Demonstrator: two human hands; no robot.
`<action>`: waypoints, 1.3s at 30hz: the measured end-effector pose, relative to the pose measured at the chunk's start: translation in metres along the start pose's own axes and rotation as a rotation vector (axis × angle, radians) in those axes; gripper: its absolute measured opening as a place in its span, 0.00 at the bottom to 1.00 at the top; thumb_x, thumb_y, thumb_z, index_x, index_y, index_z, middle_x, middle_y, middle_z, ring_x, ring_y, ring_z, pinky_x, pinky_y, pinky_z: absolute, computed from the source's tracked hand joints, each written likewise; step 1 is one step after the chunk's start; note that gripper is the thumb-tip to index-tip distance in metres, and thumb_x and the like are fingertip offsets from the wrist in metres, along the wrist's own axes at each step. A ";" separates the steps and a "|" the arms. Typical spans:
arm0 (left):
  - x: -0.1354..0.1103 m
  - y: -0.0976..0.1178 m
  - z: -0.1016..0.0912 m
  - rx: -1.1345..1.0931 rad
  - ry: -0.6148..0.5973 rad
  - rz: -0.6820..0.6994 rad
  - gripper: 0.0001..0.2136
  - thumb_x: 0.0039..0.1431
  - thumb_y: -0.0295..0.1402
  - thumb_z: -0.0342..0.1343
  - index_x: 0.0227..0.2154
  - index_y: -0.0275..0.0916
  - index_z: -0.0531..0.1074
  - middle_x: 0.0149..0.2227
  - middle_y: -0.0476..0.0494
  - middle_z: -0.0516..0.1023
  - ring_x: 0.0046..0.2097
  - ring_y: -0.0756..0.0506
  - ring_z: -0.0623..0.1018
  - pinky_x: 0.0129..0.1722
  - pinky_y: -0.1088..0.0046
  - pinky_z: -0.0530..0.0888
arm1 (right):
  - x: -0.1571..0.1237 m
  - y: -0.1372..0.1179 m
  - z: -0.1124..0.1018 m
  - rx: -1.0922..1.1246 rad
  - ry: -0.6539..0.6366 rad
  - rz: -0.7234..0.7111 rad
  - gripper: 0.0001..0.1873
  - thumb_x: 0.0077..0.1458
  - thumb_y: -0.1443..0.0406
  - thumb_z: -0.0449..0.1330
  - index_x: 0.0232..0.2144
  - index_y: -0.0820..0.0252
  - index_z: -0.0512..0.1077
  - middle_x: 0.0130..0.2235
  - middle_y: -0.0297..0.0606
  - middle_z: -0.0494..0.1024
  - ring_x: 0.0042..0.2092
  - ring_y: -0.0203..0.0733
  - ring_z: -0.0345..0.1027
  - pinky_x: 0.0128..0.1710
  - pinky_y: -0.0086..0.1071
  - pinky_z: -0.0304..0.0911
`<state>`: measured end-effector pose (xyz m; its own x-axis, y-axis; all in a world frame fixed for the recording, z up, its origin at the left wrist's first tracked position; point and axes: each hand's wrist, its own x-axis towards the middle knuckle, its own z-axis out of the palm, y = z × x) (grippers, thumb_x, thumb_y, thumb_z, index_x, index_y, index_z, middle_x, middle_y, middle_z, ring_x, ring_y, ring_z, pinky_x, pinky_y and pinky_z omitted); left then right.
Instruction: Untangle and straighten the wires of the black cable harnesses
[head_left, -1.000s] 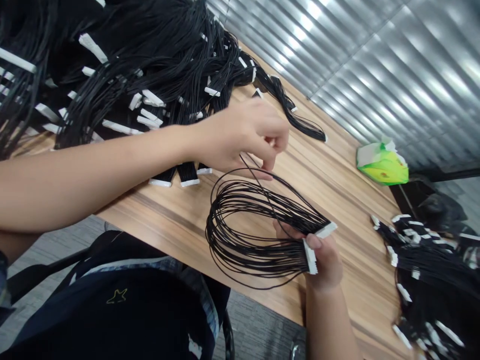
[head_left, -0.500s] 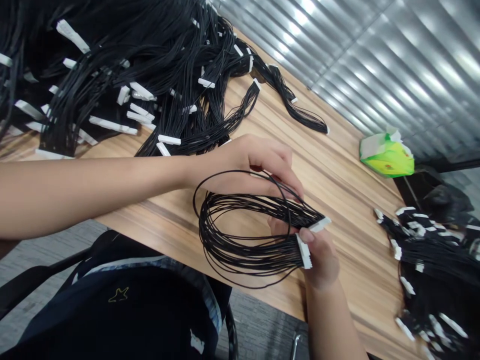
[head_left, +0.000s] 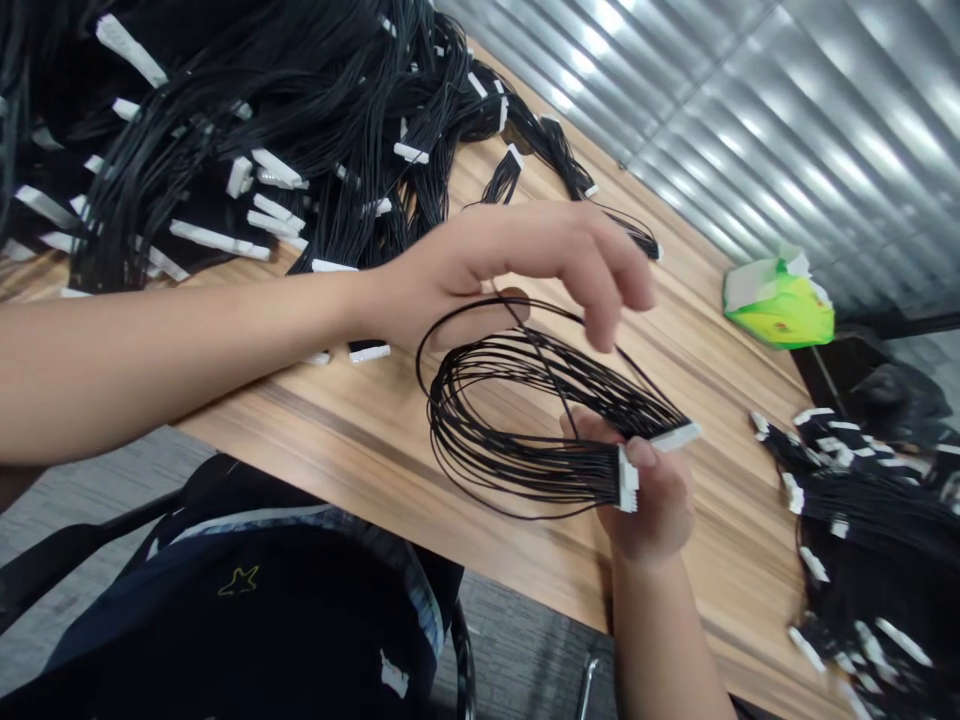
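Observation:
My right hand (head_left: 651,500) is closed on the two white connectors (head_left: 627,478) of a looped black wire harness (head_left: 517,420), held just above the wooden table (head_left: 360,430). My left hand (head_left: 517,265) hovers over the top of the loop with its fingers apart and curved downward. One loose black strand (head_left: 541,360) runs from beside its thumb down to the bundle near my right hand. I see no pinch on that strand.
A big heap of black harnesses with white connectors (head_left: 247,130) fills the table's far left. A smaller pile (head_left: 862,520) lies at the right edge. A green and white packet (head_left: 780,310) sits near the ribbed metal wall (head_left: 750,120). My dark-clothed lap is below the table edge.
My left hand has lifted off the loop and its fingers have spread. My right hand has shifted the harness slightly to the right and up.

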<state>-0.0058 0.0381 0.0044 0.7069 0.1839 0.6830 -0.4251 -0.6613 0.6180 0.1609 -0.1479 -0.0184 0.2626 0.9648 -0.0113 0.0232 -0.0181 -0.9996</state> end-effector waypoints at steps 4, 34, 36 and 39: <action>0.002 0.002 -0.018 -0.085 -0.083 0.076 0.14 0.68 0.38 0.48 0.35 0.40 0.78 0.35 0.48 0.82 0.35 0.51 0.80 0.37 0.72 0.75 | 0.004 -0.008 0.005 -0.002 0.177 -0.068 0.20 0.53 0.50 0.61 0.20 0.53 0.60 0.23 0.29 0.48 0.26 0.38 0.42 0.25 0.35 0.46; 0.002 0.025 0.031 0.727 -0.304 0.087 0.15 0.64 0.31 0.48 0.24 0.42 0.74 0.24 0.55 0.79 0.25 0.53 0.71 0.31 0.69 0.63 | -0.008 0.023 -0.010 -0.333 0.006 -0.169 0.20 0.66 0.54 0.52 0.26 0.54 0.72 0.22 0.33 0.69 0.27 0.42 0.62 0.30 0.37 0.57; 0.004 0.026 0.029 0.789 -0.306 0.189 0.13 0.62 0.28 0.48 0.22 0.41 0.72 0.24 0.53 0.77 0.24 0.52 0.70 0.27 0.69 0.63 | -0.008 0.023 -0.010 -0.318 -0.017 -0.140 0.21 0.66 0.55 0.54 0.22 0.55 0.69 0.20 0.31 0.66 0.25 0.39 0.58 0.27 0.35 0.54; 0.004 0.022 0.018 0.797 -0.250 0.257 0.10 0.57 0.29 0.49 0.21 0.41 0.69 0.22 0.52 0.74 0.24 0.51 0.68 0.26 0.68 0.63 | -0.004 0.021 -0.010 -0.317 -0.047 -0.031 0.23 0.65 0.54 0.54 0.21 0.56 0.68 0.20 0.31 0.67 0.24 0.38 0.58 0.26 0.33 0.54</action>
<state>-0.0027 0.0115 0.0135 0.7866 -0.1436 0.6005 -0.1321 -0.9892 -0.0634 0.1698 -0.1545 -0.0387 0.2122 0.9772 0.0105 0.3319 -0.0620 -0.9413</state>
